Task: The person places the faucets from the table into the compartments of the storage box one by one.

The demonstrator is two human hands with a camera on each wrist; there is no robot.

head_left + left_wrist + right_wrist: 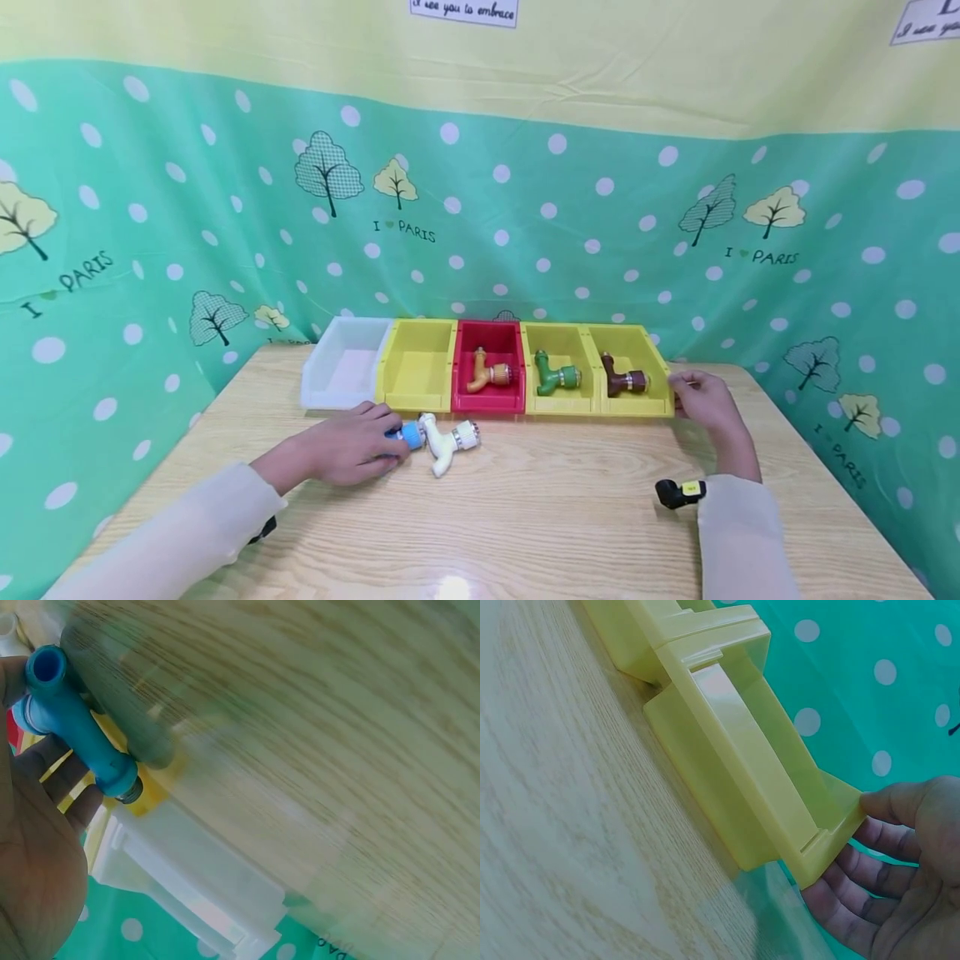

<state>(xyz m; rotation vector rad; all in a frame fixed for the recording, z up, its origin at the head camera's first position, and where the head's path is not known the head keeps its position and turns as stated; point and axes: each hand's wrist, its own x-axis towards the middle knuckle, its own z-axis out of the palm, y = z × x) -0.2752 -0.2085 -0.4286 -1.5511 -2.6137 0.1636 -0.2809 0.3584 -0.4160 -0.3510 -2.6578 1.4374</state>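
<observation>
My left hand [351, 443] holds a blue plastic tap [82, 724] just above or on the table; the head view mostly hides the tap behind the fingers. Right beside it lies a white tap [444, 442] with a ribbed white knob. My right hand [708, 404] grips the outer side wall of the rightmost yellow bin [742, 750], thumb on one face and fingers on the other. Inside that bin lies a dark brown tap [624, 379]. A green tap [555, 375] is in the yellow bin to its left, and an orange tap [487, 372] in the red bin [489, 408].
Left of the red bin, a yellow bin [416, 371] and a translucent white bin [347, 367] complete the row along the back of the wooden table [555, 508]. A green dotted curtain [525, 217] hangs close behind the bins and along both sides.
</observation>
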